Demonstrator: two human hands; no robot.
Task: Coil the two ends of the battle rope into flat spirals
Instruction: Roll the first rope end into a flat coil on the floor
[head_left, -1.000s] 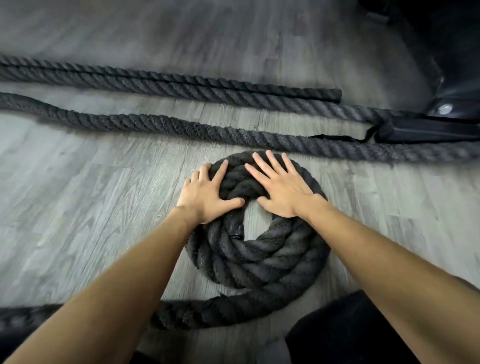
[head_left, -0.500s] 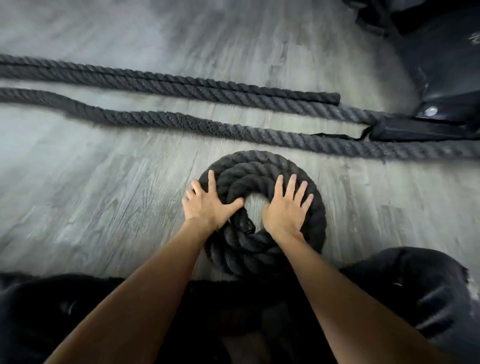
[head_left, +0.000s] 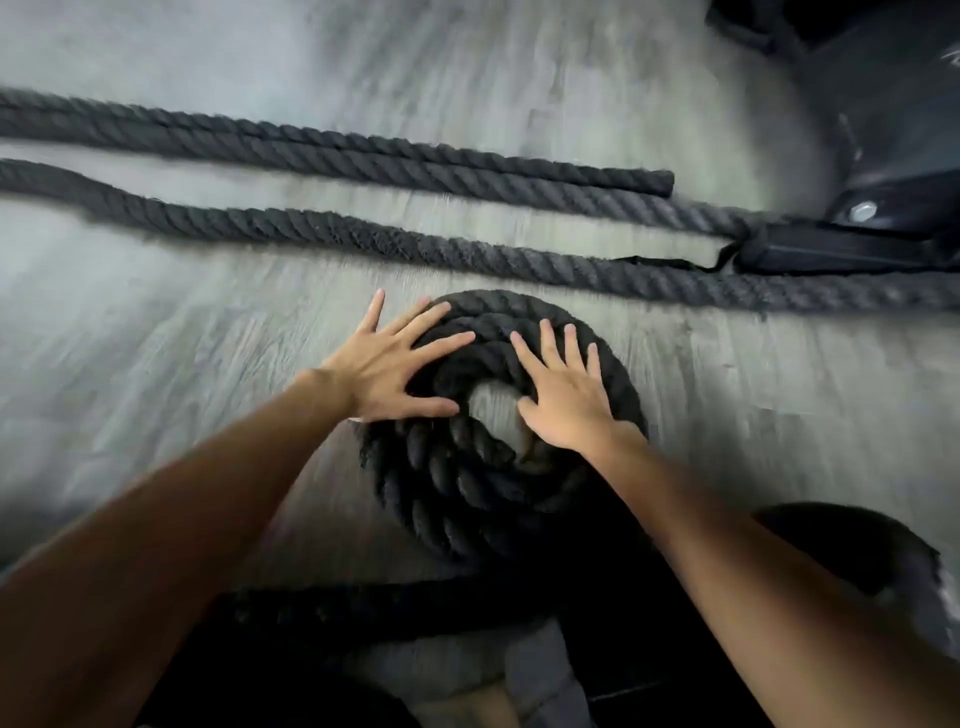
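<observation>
Black rope coil (head_left: 467, 483) on floor, left hand (head_left: 382, 371) and right hand (head_left: 563, 405) flat atop, fingers (head_left: 441, 344) spread

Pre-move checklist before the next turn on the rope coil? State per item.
1. Left hand flat on coil: ok, fingers spread.
2. Right hand flat on coil: ok.
3. Coil centre closed: not ok, floor shows through.
4. Turns in one flat layer: cannot tell, near side dark.
5. Feed rope free: cannot tell, shadowed.
6. Other rope end coiled: not ok, lies straight.
</observation>
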